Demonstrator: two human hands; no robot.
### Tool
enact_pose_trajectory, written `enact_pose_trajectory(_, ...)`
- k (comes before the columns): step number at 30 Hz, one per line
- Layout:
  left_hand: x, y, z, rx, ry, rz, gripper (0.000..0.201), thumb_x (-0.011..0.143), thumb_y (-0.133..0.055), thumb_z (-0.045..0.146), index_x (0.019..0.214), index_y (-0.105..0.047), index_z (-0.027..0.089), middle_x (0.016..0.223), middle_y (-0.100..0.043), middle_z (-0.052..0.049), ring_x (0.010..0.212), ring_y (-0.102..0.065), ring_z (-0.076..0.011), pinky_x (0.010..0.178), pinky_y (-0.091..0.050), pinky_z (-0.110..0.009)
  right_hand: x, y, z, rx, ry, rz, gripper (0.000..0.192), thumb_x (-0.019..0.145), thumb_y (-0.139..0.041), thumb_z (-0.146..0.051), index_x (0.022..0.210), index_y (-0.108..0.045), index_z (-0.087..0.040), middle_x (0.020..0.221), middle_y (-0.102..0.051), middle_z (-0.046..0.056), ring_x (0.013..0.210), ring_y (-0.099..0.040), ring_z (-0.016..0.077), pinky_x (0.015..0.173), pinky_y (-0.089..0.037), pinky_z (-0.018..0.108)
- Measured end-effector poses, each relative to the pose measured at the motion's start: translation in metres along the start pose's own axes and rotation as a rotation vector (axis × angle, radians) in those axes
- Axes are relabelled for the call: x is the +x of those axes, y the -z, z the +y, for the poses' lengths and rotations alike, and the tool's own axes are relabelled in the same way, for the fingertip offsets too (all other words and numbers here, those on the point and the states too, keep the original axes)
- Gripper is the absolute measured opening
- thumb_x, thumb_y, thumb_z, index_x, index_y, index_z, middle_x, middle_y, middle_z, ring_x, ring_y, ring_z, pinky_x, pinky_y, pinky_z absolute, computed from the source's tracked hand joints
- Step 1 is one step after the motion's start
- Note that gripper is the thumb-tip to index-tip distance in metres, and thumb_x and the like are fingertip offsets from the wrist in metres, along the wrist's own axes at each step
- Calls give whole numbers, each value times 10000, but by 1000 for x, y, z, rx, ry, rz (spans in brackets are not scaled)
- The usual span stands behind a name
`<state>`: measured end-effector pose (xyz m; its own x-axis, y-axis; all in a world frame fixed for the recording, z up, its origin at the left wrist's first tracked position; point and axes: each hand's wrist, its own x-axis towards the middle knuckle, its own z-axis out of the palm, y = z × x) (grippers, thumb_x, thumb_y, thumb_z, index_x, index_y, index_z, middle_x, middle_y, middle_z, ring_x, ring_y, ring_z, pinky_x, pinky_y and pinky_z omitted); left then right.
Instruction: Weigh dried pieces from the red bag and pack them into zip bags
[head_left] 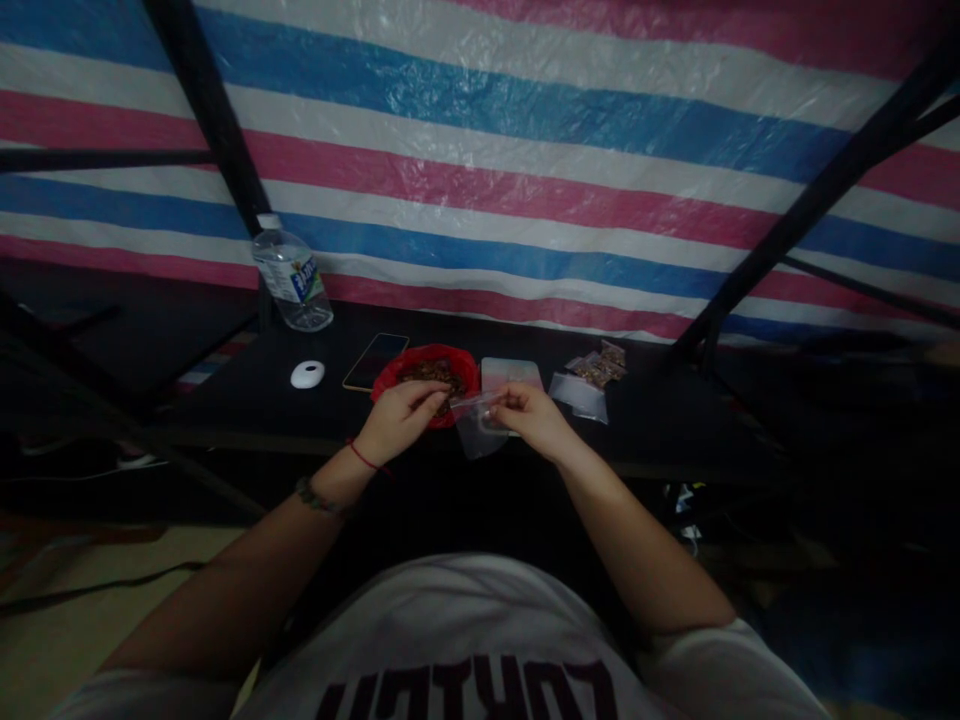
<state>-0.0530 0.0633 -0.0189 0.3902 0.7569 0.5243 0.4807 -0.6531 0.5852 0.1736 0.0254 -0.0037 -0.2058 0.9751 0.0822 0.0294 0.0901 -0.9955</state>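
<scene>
Beyond my hands I see a striped tarpaulin in blue, pink and white, filling the whole background, with dark bars crossing in front of it. Below it runs the dark table, on which both my hands work near the front edge.

Far off to the left of my left hand stands a clear water bottle, leaning a little in the picture. Just beyond my left hand sits a red bowl with small brown pieces in it. To the left of the bowl lies a phone, flat, and further left a small white round thing.

My left hand rests at the bowl's near rim, fingers curled together over the brown pieces; whether it pinches any I cannot tell. My right hand is pinched shut on the top edge of a small clear plastic bag, which hangs between my two hands, close to the bowl.

Beyond my right hand lies a flat stack of empty bags; further right, more clear bags and a few filled packets.
</scene>
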Motion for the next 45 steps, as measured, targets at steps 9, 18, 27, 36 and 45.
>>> enact_pose_trajectory(9,-7,-11,34,-269,82,-21,225,833,-594,352,810,-718,165,773,-727,-30,688,-656,-144,634,-502,-226,-2,-2,3,-61,55,-54,227,717,-701,-347,835,-635,-164,751,-676,15,672,-626,131,643,-488,254)
enact_pose_trajectory(18,-8,-10,34,-145,-5,3,186,828,-609,326,776,-714,180,712,-706,-14,639,-633,-124,592,-469,-209,-5,-9,-4,-169,147,-1,276,717,-708,-422,795,-671,-160,738,-677,29,654,-610,137,615,-478,253)
enact_pose_trajectory(27,-10,-8,40,-73,-76,2,202,842,-589,306,726,-687,172,670,-679,-18,612,-612,-120,584,-452,-220,-8,-15,-7,-282,219,46,172,724,-701,-338,770,-704,-172,766,-709,34,707,-645,156,671,-498,268)
enact_pose_trajectory(36,-11,-8,46,-162,-128,-4,110,806,-611,232,758,-691,172,703,-690,-19,647,-627,-121,610,-474,-214,-15,-19,-9,-399,276,49,139,764,-659,-296,778,-717,-170,768,-714,37,691,-649,153,638,-489,248)
enact_pose_trajectory(45,-9,-1,47,-175,-93,-65,168,810,-602,264,690,-679,175,666,-680,-22,617,-611,-118,592,-458,-218,-13,-11,-13,-394,247,-25,154,766,-670,-329,789,-733,-190,767,-719,34,686,-641,159,637,-480,261)
